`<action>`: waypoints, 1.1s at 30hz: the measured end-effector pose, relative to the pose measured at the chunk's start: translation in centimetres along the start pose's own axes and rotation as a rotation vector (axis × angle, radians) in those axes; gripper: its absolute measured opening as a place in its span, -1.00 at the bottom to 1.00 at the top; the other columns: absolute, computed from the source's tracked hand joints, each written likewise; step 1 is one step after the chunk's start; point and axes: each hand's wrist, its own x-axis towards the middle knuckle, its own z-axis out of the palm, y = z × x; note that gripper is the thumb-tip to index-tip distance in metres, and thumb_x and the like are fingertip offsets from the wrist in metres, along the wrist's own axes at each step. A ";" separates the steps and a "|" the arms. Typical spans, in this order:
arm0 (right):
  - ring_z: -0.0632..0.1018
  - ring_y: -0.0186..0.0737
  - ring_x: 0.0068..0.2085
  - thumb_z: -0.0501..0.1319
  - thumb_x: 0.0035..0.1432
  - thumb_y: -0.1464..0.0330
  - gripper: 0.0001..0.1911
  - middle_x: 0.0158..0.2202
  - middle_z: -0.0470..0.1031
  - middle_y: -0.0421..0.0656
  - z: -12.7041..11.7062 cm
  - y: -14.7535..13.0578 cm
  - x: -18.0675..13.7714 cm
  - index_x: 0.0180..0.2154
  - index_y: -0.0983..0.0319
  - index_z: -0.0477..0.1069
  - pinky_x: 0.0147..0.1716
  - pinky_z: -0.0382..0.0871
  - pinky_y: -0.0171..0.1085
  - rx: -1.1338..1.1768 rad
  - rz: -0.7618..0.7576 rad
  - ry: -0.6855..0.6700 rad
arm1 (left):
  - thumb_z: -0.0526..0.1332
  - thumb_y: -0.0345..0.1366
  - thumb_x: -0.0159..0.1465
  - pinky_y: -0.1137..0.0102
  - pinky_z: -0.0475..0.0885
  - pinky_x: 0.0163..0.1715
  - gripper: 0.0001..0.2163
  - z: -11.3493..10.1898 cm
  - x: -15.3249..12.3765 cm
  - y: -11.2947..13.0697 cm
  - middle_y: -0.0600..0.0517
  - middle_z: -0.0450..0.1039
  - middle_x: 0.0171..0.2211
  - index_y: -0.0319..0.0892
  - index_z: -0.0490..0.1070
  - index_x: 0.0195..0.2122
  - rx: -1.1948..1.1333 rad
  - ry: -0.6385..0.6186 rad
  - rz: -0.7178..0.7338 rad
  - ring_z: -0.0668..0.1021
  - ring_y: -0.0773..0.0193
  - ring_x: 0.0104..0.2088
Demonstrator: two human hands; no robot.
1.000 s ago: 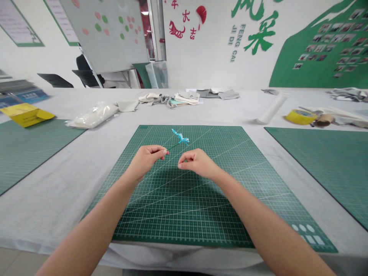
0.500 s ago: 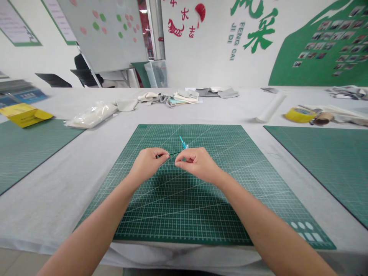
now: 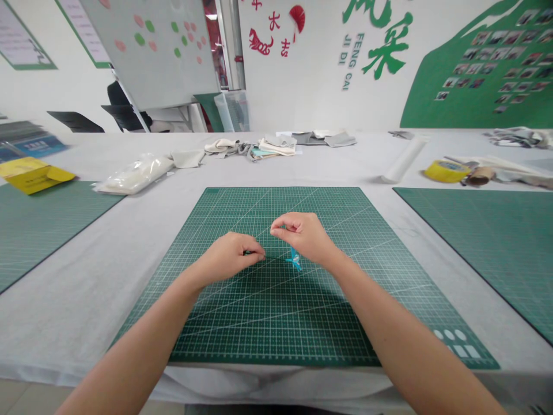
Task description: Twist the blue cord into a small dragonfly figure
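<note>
Over the green cutting mat [image 3: 276, 323], my left hand [image 3: 231, 256] is closed in a pinch on a thin dark cord [image 3: 275, 258]. The cord runs right toward a small light-blue and white piece [image 3: 295, 260], which looks knotted or bow-like; its exact kind cannot be made out. That piece hangs just below my right hand [image 3: 306, 235]. Thumb and forefinger of the right hand are pressed together, slightly higher than the left; what they pinch is too small to see. Part of the blue piece is hidden behind the right hand.
More cutting mats lie at the left [image 3: 52, 230] and right [image 3: 484, 242]. Farther back on the white-covered table are a yellow box [image 3: 37, 174], a plastic-wrapped packet [image 3: 136, 174], cloth scraps [image 3: 276, 144], a yellow tape roll [image 3: 446, 170] and a white roll [image 3: 404, 161].
My left hand has moved slightly down and right. My right hand has risen a little to the right. The blue piece has swung from above the right hand to below it.
</note>
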 end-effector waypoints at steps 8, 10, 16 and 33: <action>0.09 -0.47 -0.60 0.31 -0.03 0.29 -0.84 -0.70 0.04 -0.39 -0.3 2.0 0.9 -0.44 0.27 0.51 -0.55 -0.04 -0.35 0.292 0.243 -0.121 | 0.16 -0.26 0.26 0.42 0.34 -0.34 -0.80 -1.0 -0.2 0.6 0.02 0.53 -0.41 -0.15 0.56 -0.37 -0.211 -0.092 0.064 0.51 0.29 -0.38; 0.09 -0.48 -0.60 0.33 -0.09 0.28 -0.82 -0.69 0.06 -0.40 -0.2 2.3 1.0 -0.46 0.28 0.49 -0.55 -0.03 -0.36 0.416 0.319 -0.151 | 0.17 -0.25 0.25 0.41 0.35 -0.34 -0.81 -1.3 -0.3 0.7 0.02 0.52 -0.42 -0.16 0.56 -0.36 -0.257 -0.098 0.071 0.50 0.29 -0.38; 0.28 -0.42 -0.53 0.36 -0.17 0.24 -0.75 -0.59 0.33 -0.29 1.3 3.1 0.8 -0.50 0.30 0.46 -0.47 0.13 -0.33 0.580 0.392 -0.160 | 0.19 -0.24 0.24 0.42 0.34 -0.37 -0.83 -1.5 -0.3 0.6 0.03 0.49 -0.44 -0.18 0.55 -0.35 -0.366 0.054 -0.019 0.47 0.31 -0.40; 0.20 -0.47 -0.60 0.28 0.02 0.41 -0.93 -0.69 0.16 -0.37 3.0 -0.3 -0.6 -0.48 0.26 0.53 -0.54 0.05 -0.38 0.245 0.199 -0.294 | 0.23 -0.21 0.16 0.37 0.35 -0.34 -0.81 -0.7 0.4 -1.4 0.02 0.51 -0.47 -0.21 0.55 -0.40 -0.410 0.401 -0.273 0.47 0.28 -0.42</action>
